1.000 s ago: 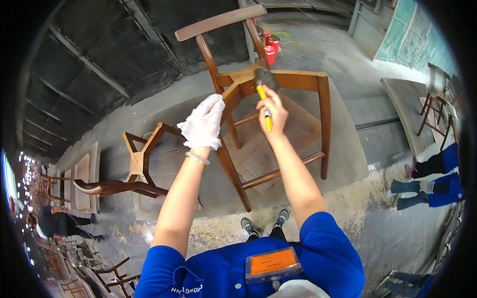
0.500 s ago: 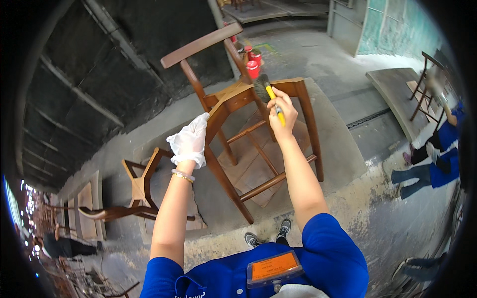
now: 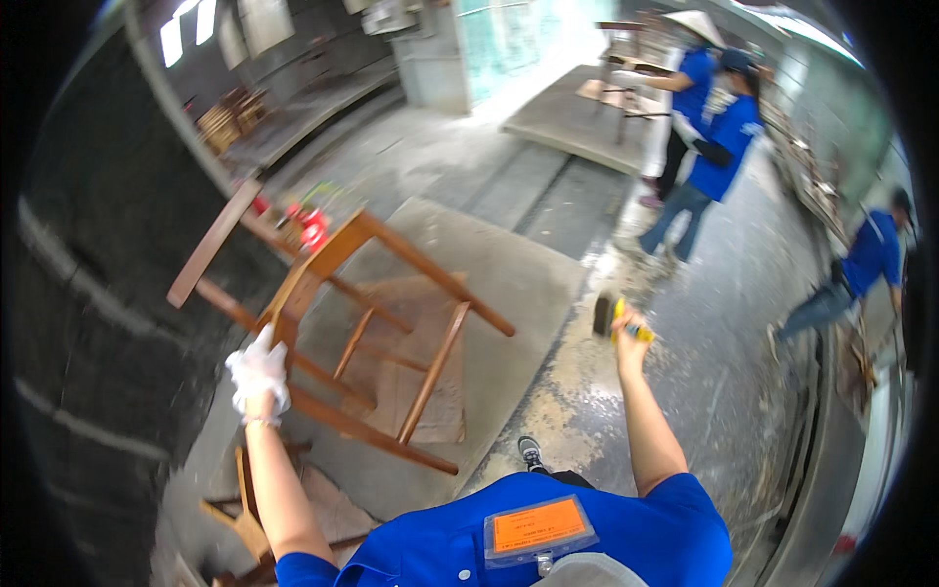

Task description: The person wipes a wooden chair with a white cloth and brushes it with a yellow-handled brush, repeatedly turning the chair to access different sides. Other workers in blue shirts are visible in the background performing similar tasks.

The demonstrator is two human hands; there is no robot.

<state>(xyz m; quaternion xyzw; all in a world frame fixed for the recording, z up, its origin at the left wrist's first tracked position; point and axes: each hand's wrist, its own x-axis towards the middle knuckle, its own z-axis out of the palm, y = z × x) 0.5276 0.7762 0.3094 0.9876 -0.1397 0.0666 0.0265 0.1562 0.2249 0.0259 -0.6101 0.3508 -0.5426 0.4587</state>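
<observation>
Concrete floor (image 3: 548, 186) spreads through the whole workshop, grey and dusty, with a lighter mat or board (image 3: 509, 284) laid over it under the work. On that patch a wooden chair frame (image 3: 352, 323) is tipped hard over. Its long axis slants from the upper left, where the flat back rail (image 3: 210, 245) points toward the dark wall, down to the lower right, where the legs and stretchers jut out over the mat. It rests at a steep tilt, not upright.

Three other people in blue tops (image 3: 714, 147) stand or bend well apart from it, at the far right and beyond, beside a low platform carrying more furniture.

Nearer, at the lower left on the floor, lie further wooden chair parts (image 3: 245, 509), just beside the person's left arm.

The left hand (image 3: 259, 377), in a white glove, is closed on the chair frame at the joint where the seat rail meets a leg. The right hand (image 3: 626, 338), bare, is raised off to the right, clear of the chair, with its fingers wrapped shut around the yellow grip of a hammer (image 3: 611, 318), the dark head pointing left.

A small red can (image 3: 313, 230) sits behind the chair's upper end.
</observation>
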